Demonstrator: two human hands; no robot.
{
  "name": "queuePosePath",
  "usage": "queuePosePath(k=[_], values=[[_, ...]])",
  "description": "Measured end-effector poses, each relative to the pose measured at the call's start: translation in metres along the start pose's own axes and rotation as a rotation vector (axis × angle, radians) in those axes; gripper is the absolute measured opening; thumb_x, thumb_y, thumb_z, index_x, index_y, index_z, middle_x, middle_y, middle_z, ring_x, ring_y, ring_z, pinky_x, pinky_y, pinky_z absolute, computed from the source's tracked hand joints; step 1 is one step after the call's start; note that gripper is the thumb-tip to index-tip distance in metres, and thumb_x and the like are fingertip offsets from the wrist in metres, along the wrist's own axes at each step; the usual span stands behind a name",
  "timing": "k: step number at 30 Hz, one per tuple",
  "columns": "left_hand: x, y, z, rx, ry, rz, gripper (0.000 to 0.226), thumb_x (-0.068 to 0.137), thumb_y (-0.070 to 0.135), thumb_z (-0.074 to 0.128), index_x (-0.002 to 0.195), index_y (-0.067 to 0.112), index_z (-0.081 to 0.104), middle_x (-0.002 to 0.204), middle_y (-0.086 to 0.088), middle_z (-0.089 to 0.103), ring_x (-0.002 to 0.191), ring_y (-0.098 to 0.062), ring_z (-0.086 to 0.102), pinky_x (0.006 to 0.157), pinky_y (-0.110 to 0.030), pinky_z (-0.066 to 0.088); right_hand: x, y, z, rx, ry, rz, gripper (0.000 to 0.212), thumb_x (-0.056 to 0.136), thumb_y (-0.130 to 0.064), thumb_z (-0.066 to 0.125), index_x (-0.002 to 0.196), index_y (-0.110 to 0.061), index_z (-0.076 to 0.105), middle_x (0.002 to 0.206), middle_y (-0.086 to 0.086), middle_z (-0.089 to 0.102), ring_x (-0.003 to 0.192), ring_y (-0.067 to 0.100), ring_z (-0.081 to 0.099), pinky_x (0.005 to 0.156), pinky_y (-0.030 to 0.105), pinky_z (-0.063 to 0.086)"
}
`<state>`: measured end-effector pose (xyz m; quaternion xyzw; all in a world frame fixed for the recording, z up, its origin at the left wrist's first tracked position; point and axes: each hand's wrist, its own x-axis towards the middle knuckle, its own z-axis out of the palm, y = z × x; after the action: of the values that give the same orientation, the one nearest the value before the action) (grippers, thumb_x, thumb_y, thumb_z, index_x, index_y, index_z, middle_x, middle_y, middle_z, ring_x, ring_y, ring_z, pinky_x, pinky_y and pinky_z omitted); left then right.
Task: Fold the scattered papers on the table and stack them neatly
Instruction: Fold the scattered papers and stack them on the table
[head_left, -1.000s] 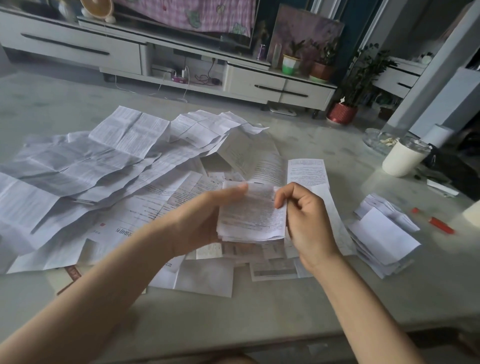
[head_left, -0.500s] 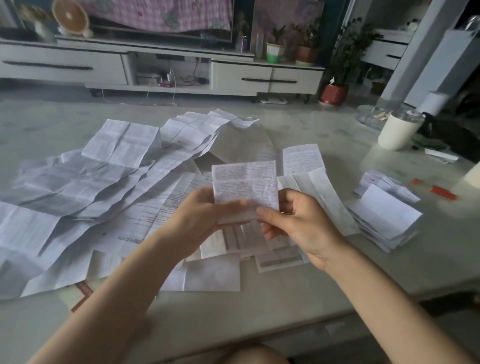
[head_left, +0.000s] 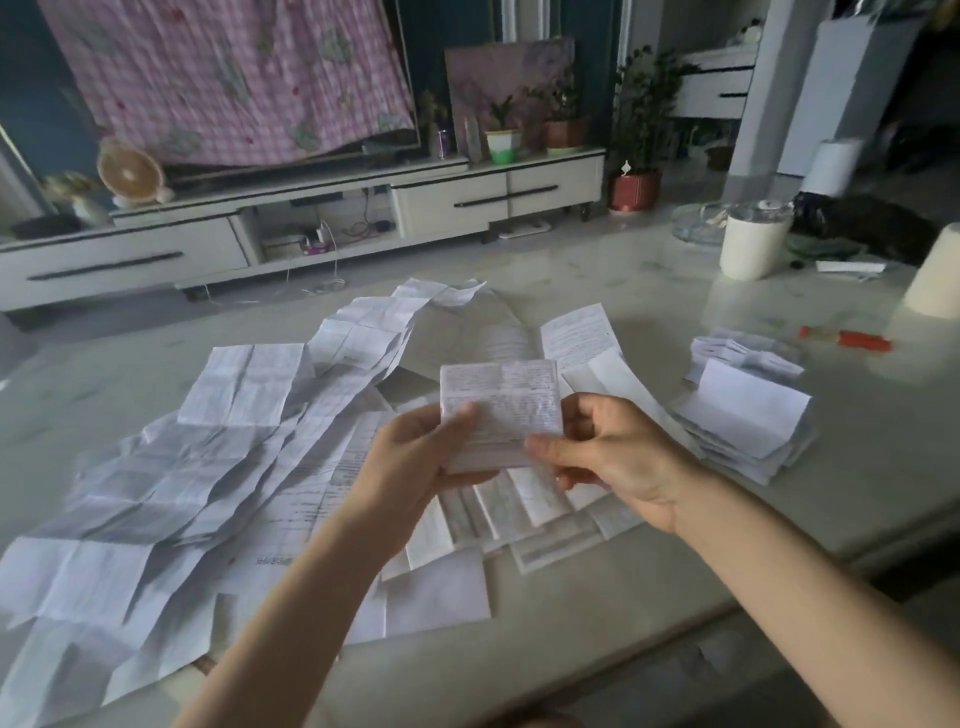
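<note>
Holding a folded paper (head_left: 501, 410) above the table (head_left: 857, 467), between both hands.
Head view: left hand (head_left: 415, 462) and right hand (head_left: 613, 457) pinch its lower edges, thumbs in front; the stack (head_left: 748, 421) lies beyond the right fingers. A loose pinch may let the folds spring open; a careless drop may tilt the stack.

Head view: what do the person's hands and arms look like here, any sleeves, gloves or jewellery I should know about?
The left hand and the right hand are bare, with no gloves. The left forearm and the right forearm are bare to the frame's edge; no sleeve shows. No watch, ring, band or marking is visible.
</note>
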<state>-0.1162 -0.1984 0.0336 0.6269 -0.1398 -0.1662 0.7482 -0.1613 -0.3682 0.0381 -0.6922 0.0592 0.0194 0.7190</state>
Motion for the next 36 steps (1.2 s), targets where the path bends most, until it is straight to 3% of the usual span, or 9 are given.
queuePosePath(k=[4,9,14,19,21,25,28,31,36], values=[[-0.005,-0.017,0.04,0.386,0.308,0.244,0.018,0.094,0.009,0.05,0.079,0.01,0.06,0.065,-0.001,0.061,0.047,-0.004,0.058,0.043,-0.019,0.047,-0.002,-0.001,-0.004,-0.13,0.105,-0.066,0.023,0.08,-0.023,0.071,0.099,-0.014,0.062,0.091,-0.004,0.068,0.078,0.007,0.063,0.058,0.014,0.045],[-0.001,-0.026,0.067,0.296,0.317,0.228,0.012,0.082,0.02,0.064,0.074,0.011,0.064,0.059,0.007,0.063,0.057,-0.009,0.059,0.054,-0.024,0.049,0.003,0.009,-0.005,-0.481,0.604,-0.458,0.033,0.084,-0.038,0.063,0.078,-0.009,0.048,0.068,0.003,0.059,0.062,0.02,0.052,0.057,0.03,0.035],[0.017,-0.014,0.075,0.061,0.372,-0.018,0.028,0.082,0.038,0.068,0.077,0.01,0.065,0.07,-0.002,0.065,0.065,-0.016,0.062,0.067,-0.03,0.052,0.0,0.015,-0.002,-0.437,0.581,-0.537,0.031,0.087,-0.039,0.06,0.084,-0.011,0.045,0.069,0.007,0.06,0.062,0.023,0.052,0.054,0.024,0.036],[0.018,-0.025,0.086,0.65,0.483,0.341,0.045,0.089,0.032,0.059,0.052,0.011,0.044,0.046,0.01,0.041,0.046,-0.006,0.036,0.047,-0.02,0.028,-0.001,0.025,-0.018,-0.441,0.589,-0.497,0.034,0.09,-0.035,0.055,0.066,-0.018,0.037,0.056,-0.006,0.045,0.052,0.006,0.045,0.053,0.014,0.035],[0.024,-0.027,0.087,0.646,0.43,0.376,0.05,0.091,0.03,0.057,0.048,0.017,0.035,0.037,0.01,0.036,0.041,-0.006,0.034,0.045,-0.019,0.025,-0.004,0.022,-0.031,-0.459,0.51,-0.422,0.035,0.092,-0.033,0.054,0.07,-0.006,0.049,0.058,0.002,0.049,0.055,0.013,0.049,0.057,0.031,0.044],[0.046,-0.028,0.101,0.702,0.296,0.377,0.05,0.095,0.031,0.05,0.053,0.014,0.028,0.047,0.009,0.027,0.044,-0.009,0.025,0.045,-0.021,0.024,-0.019,0.013,-0.078,-0.227,0.248,-0.181,0.025,0.092,-0.015,0.056,0.07,-0.005,0.056,0.061,-0.001,0.054,0.063,0.017,0.05,0.059,0.035,0.043],[0.065,-0.025,0.125,0.741,0.186,0.432,0.047,0.095,0.031,0.051,0.053,0.014,0.036,0.042,0.008,0.032,0.041,-0.011,0.03,0.043,-0.02,0.024,-0.026,0.003,-0.117,-0.195,0.456,-0.231,0.024,0.089,-0.01,0.06,0.07,0.003,0.056,0.071,0.009,0.05,0.068,0.018,0.046,0.063,0.029,0.038],[0.081,-0.021,0.149,0.649,0.127,0.395,0.028,0.096,0.026,0.047,0.073,0.014,0.057,0.046,0.007,0.053,0.035,-0.007,0.046,0.041,-0.016,0.035,-0.023,-0.01,-0.159,0.179,0.777,-0.243,0.019,0.09,-0.009,0.059,0.071,-0.007,0.057,0.071,0.008,0.055,0.054,0.014,0.054,0.043,0.018,0.043],[0.108,-0.033,0.176,0.89,-0.005,0.473,0.024,0.092,0.007,0.046,0.095,0.01,0.069,0.093,-0.008,0.071,0.091,-0.027,0.062,0.079,-0.033,0.046,-0.006,-0.014,-0.208,0.562,0.984,-0.063,0.003,0.093,-0.015,0.054,0.092,-0.017,0.057,0.07,0.002,0.051,0.027,0.002,0.044,0.032,0.01,0.034]])
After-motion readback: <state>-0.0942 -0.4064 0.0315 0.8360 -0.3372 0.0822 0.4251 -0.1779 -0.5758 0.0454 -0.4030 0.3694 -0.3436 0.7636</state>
